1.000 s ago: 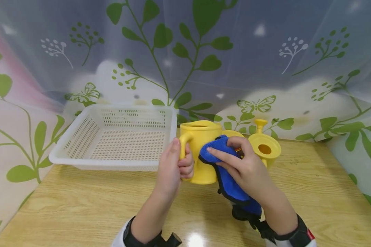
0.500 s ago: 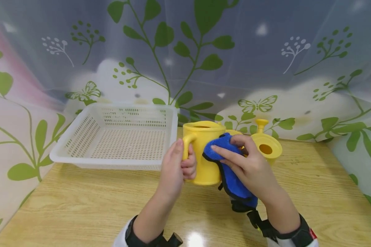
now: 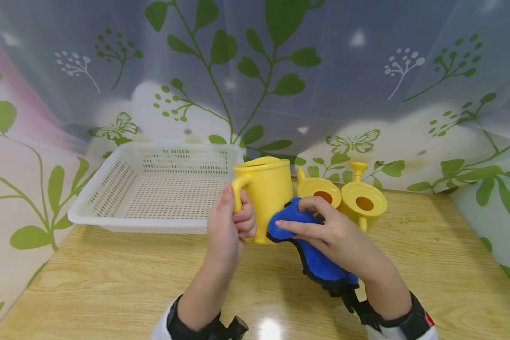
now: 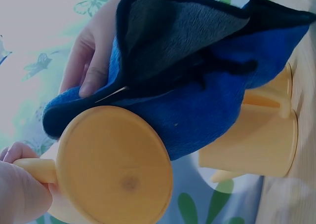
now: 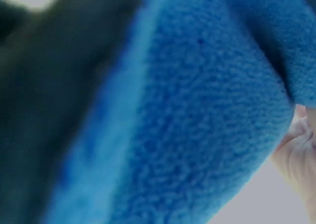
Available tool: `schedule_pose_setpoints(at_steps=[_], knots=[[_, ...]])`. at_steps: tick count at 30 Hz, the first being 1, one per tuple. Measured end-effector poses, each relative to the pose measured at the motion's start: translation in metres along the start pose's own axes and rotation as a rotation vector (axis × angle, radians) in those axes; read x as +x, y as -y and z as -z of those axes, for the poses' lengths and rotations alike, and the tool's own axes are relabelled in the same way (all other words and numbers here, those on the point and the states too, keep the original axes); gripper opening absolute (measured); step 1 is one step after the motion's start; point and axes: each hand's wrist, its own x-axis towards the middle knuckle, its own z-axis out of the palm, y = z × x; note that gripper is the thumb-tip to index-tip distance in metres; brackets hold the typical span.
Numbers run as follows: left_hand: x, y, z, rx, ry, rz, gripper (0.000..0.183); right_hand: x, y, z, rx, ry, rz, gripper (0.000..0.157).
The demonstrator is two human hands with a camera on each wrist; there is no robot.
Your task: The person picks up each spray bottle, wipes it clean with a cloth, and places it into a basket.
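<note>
My left hand (image 3: 229,219) grips the handle of a yellow watering can (image 3: 269,184) beside the basket. In the left wrist view the round bottom of this watering can (image 4: 116,165) faces the camera, held off the table. My right hand (image 3: 337,231) holds a blue cloth (image 3: 318,259) with black edging against the can's lower right side, fingers spread over it. The cloth (image 4: 197,110) shows a grey reverse side in the left wrist view and hangs down toward the right wrist. Close up, the blue cloth (image 5: 197,115) fills most of the right wrist view.
Two more yellow watering cans stand behind my right hand, one nearer (image 3: 318,186) and one farther right (image 3: 364,200). A white perforated basket (image 3: 153,226) sits at the left on the wooden table (image 3: 131,278). A leaf-patterned curtain (image 3: 344,85) hangs along the back.
The held watering can has moved left and slightly up, uncovering the can behind it. My right hand and the cloth have moved down and left to the can's lower side.
</note>
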Motion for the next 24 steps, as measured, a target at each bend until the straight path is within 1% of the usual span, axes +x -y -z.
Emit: schedule_pose_setpoints(at_steps=[4,9,12,16,18,21,24], knots=[[0.0013,-0.0013,0.0015,0.011,0.000,-0.008,0.035,0.0006,-0.0001,-0.0005,0.004,-0.002,0.022,0.027],[0.0005,-0.0009,0.0009,0.044,0.025,0.013,0.034,0.0011,0.0007,-0.0005,-0.005,-0.027,-0.009,0.028],[-0.0013,-0.0002,-0.0011,0.061,0.055,0.042,0.033,0.0018,0.0001,-0.0002,-0.022,-0.085,-0.008,0.028],[-0.0032,0.0013,-0.0038,0.098,0.102,0.088,0.032,0.0034,-0.0027,-0.0001,-0.057,-0.190,0.005,0.027],[-0.0039,0.0021,-0.0049,0.115,0.127,0.104,0.032,0.0040,-0.0043,0.0001,-0.067,-0.234,-0.002,0.027],[-0.0049,0.0034,-0.0064,0.137,0.161,0.118,0.033,0.0040,-0.0065,0.0009,-0.080,-0.295,-0.019,0.026],[-0.0055,0.0048,-0.0070,0.154,0.195,0.113,0.033,0.0028,-0.0083,0.0015,-0.090,-0.341,-0.038,0.027]])
